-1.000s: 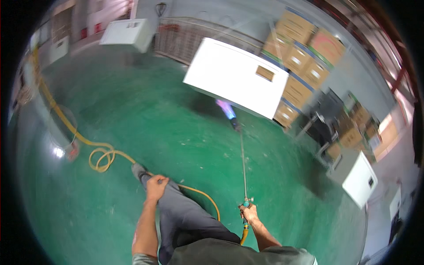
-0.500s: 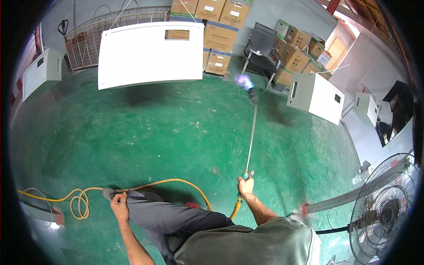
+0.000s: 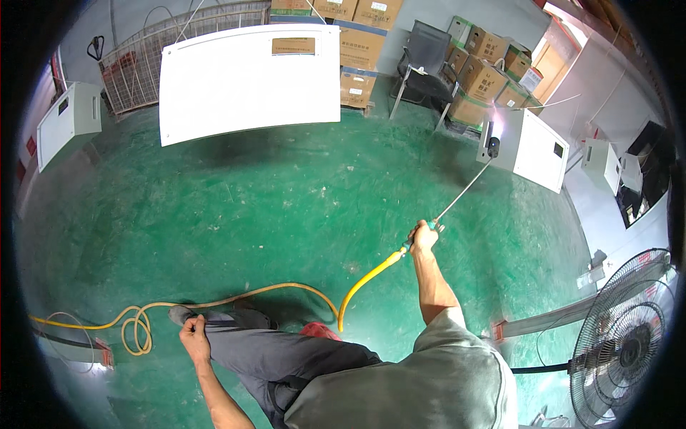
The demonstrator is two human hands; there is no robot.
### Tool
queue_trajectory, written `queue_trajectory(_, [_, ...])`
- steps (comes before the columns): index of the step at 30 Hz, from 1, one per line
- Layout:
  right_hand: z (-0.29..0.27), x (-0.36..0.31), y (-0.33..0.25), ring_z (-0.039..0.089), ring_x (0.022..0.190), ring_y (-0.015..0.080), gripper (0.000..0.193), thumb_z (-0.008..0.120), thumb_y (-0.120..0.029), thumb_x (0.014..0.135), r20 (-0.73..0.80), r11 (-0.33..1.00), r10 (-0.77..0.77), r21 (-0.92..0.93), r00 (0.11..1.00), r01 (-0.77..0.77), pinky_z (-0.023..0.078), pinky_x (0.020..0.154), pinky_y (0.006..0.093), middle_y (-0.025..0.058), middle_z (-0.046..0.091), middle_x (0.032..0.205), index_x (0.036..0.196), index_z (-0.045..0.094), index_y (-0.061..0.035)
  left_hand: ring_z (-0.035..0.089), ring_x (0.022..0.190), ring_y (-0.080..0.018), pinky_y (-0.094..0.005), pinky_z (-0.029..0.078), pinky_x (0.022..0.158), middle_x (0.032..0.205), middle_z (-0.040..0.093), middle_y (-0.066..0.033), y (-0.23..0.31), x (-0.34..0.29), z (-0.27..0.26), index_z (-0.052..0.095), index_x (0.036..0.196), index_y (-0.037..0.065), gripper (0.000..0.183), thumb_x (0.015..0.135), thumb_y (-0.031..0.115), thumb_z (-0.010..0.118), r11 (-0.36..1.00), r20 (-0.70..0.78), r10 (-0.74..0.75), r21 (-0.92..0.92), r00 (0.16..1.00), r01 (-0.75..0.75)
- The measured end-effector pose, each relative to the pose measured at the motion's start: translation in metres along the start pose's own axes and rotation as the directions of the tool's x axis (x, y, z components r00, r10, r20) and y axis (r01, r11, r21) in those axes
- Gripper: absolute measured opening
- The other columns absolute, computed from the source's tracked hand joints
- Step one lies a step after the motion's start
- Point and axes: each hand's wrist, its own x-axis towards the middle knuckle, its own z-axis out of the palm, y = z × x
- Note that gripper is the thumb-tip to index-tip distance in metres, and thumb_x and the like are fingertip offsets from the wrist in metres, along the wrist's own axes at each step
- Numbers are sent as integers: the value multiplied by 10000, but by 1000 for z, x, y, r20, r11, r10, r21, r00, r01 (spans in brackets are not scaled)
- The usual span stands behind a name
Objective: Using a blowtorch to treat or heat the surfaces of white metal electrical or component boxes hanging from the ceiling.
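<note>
Overall, scuffed green floor spreads beneath a flat white hanging panel, a boxy white cabinet and, nearer, a round wire-caged fan. A smooth yellow hose curves to a slim metal torch, its flame hiding part of the cabinet. The right hand wraps the torch; the left hand curls at the trouser leg, grip unclear.

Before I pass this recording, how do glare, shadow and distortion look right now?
Head view: the large white panel's face is nearly blown out; a soft dark shadow lies on the green floor below it. Same head view: the flame is a soft-edged purplish-white glow at the torch tip; the panel's lower edge bows, and the corners go black.
</note>
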Motion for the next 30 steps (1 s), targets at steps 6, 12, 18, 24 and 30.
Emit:
queue_trajectory(6, [7,35,-14,465,420,172,148,582,-5,845,22,992,91,80,996,-93,411,391,327,51,472,579,728,495,-31,477,690,-93,-279,406,676,696,604,-4,-6,1,4,610,724,-27,273,923,146,681,1000,-6,24,-14,1000,-24])
queue_trajectory(12, [1,51,-19,460,427,164,141,574,-28,868,21,987,145,74,989,-146,408,398,317,51,477,584,741,515,-29,437,669,-93,-278,382,644,682,574,5,3,-2,8,609,720,-33,286,923,154,685,998,-6,-11,54,1000,11])
queue_trajectory(18, [-2,54,-26,480,433,174,133,578,-27,865,19,989,125,83,992,-126,411,398,324,53,482,585,746,519,-25,417,666,-68,-260,361,630,667,528,41,2,-1,10,576,684,17,313,937,172,674,997,-19,10,83,1000,-8])
queue_trajectory(24, [10,40,-38,474,428,172,145,579,-21,855,-16,999,14,39,1000,-14,412,394,324,52,477,595,740,492,-34,461,684,-99,-277,408,677,692,586,-2,7,-5,9,603,713,-19,298,926,170,694,999,-15,3,52,1000,-2])
queue_trajectory(30, [22,30,-48,467,425,172,149,586,-22,848,-66,993,-71,94,995,77,407,389,319,47,471,597,767,463,-50,440,677,-79,-267,372,646,675,555,20,4,-6,9,598,697,-1,318,938,187,681,1000,-25,15,27,1000,-14])
